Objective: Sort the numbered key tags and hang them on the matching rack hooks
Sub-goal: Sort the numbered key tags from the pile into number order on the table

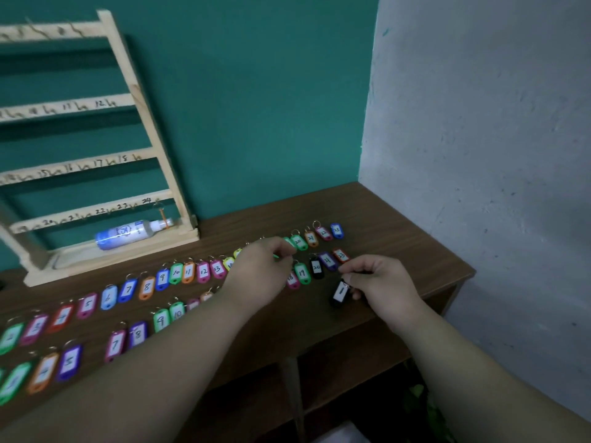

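Two rows of coloured numbered key tags lie along the brown table [399,225], such as a blue tag 7 [128,290] and a green tag 19 [302,272]. My right hand [380,282] pinches the ring of a black tag [340,294], which dangles just above the table near its right end. My left hand [260,266] hovers over the rows with curled fingers and pinches a green tag [289,243] beside tag 20. The wooden rack [128,100] with numbered hooks stands at the back left. One orange tag [162,215] hangs under its hook 24.
A white and blue bottle [128,233] lies on the rack's base. A teal wall stands behind the table and a white wall [479,123] closes the right side. Open shelves [335,378] sit below the table's front edge.
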